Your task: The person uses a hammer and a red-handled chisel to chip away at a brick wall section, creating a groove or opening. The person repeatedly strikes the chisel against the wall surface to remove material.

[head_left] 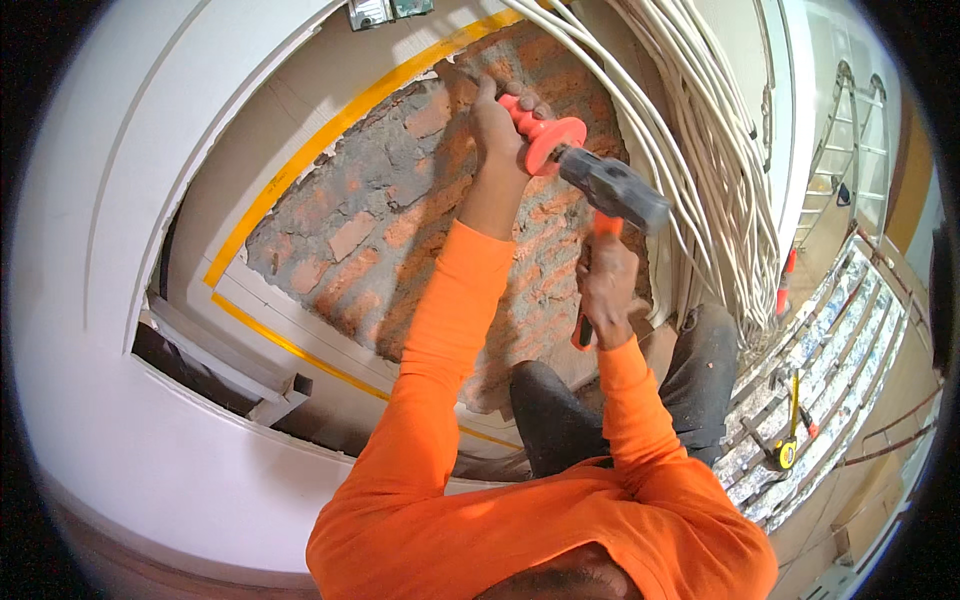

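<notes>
My left hand [497, 125] is wrapped round the red ribbed grip of a chisel [556, 145] with a round hand guard. Its far end points up and left at the exposed brick wall [345, 240]; whether the tip touches the brick I cannot tell. In my right hand [608, 280] is the handle of a club hammer [618, 190], orange and black with a dark, slightly blurred head. That head is beside the chisel's struck end, near the guard; contact between them is unclear. Rough mortar and broken brick faces show across the bared patch.
Yellow tape [310, 150] borders the bricks on the left. White cables [690, 140] hang in a thick bundle at right. Beyond are a stepladder [838, 150] and a slatted silvery platform [845, 330] bearing a yellow tape measure [785, 453]. A metal box [370, 12] sits at the top.
</notes>
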